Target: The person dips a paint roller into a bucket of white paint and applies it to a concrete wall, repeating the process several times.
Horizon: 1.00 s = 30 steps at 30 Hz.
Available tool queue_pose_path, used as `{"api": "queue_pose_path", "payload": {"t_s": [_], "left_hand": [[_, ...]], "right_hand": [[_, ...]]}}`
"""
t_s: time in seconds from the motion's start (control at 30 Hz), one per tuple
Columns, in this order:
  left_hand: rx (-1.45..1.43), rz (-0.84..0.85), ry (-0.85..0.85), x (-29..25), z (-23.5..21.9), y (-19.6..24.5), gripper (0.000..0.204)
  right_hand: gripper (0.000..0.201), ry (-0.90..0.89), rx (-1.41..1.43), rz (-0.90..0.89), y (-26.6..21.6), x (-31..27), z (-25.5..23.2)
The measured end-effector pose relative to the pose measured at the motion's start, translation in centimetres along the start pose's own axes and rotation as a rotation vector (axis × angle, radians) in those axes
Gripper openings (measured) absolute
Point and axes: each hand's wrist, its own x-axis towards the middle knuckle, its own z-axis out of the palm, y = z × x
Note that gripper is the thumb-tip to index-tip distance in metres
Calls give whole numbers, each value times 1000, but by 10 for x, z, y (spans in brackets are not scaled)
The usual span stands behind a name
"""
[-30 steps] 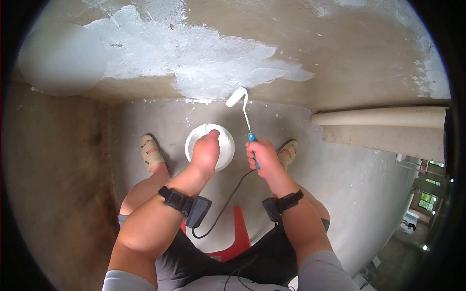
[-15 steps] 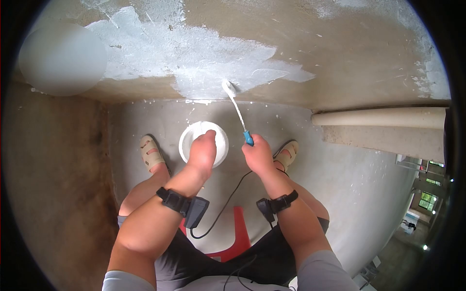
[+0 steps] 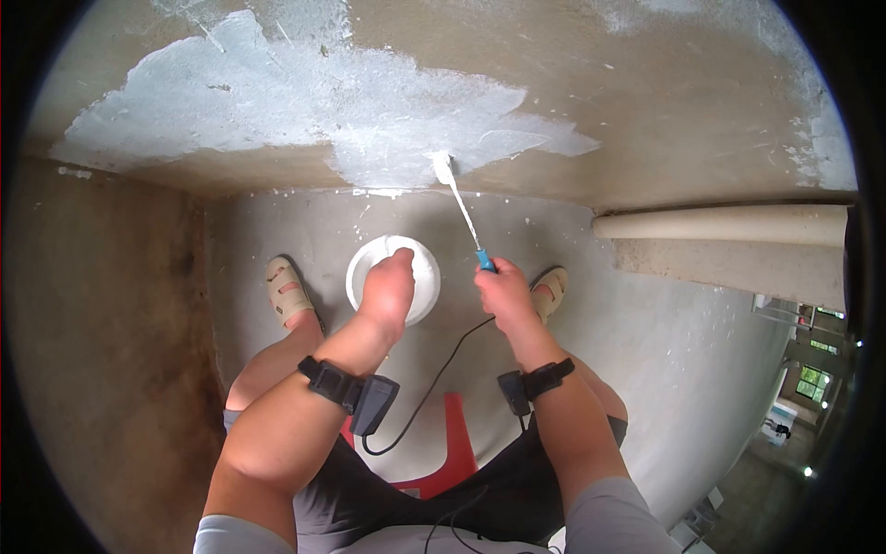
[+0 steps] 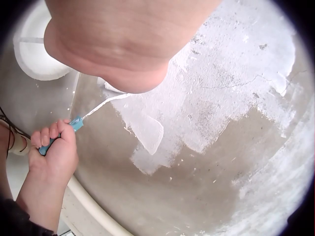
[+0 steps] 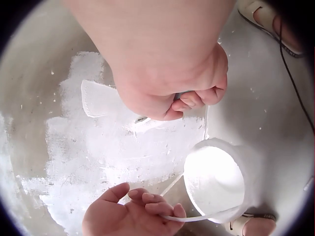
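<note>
In the head view the right hand [image 3: 507, 294] grips the blue handle [image 3: 485, 261] of a paint roller, whose white-coated head [image 3: 443, 169] touches the painted wall low down, near the floor. The left hand [image 3: 389, 288] is over a white bucket [image 3: 426, 300]. In the right wrist view, curled fingers of the left hand [image 5: 133, 214] hold the thin white bail [image 5: 194, 218] of the bucket [image 5: 241, 169], which has white paint inside. The left wrist view shows the right hand [image 4: 56, 150] wrapped round the blue handle [image 4: 75, 124]; the roller head is mostly hidden there.
White paint [image 3: 277, 102] covers part of the brown wall [image 3: 572, 83]. A pale pipe [image 3: 720, 223] runs along the wall's right side. Sandalled feet stand on the grey floor [image 3: 314, 217] either side of the bucket. A red stool [image 3: 455, 443] and a black cable [image 3: 434, 392] are near the legs.
The roller has moved from just above the floor edge up onto the painted wall, then slightly right. The bucket and left hand shifted left, then slightly back right. The blurred round patch at upper left is gone.
</note>
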Motion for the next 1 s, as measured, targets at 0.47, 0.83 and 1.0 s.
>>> {"api": "queue_pose_path", "payload": {"t_s": [0.47,0.83,1.0], "left_hand": [[-13,15,32,10,-2,-5,27],[-10,-1,52,6,-11,0,28],[-15,-5,48,9,-11,-3,31]], "right_hand": [[3,91,-33,-43,25,10,-4],[6,-5,56,112,4,3,3],[7,28,82,98,11,3,2]]}}
